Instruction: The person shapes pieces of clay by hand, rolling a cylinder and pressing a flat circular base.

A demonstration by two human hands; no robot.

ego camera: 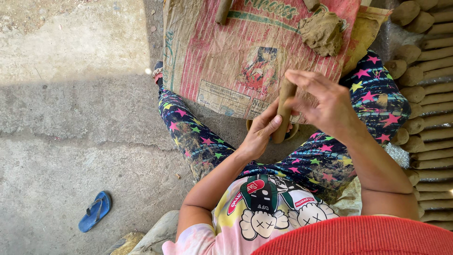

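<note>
A brown clay roll (284, 111) stands nearly upright between my hands, over a small bowl (248, 125) on the ground. My left hand (261, 133) grips its lower part with the thumb across it. My right hand (322, 104) wraps its fingers around the upper end. A lump of wet clay (323, 32) lies on a red and tan printed sack (236, 52) spread in front of my knees. Another clay roll (222, 10) lies at the sack's top edge.
Several finished clay rolls (432, 101) are lined up in rows at the right. A blue flip-flop (95, 211) lies on the concrete floor (71, 118) at the lower left. My legs in star-patterned trousers (198, 139) frame the sack.
</note>
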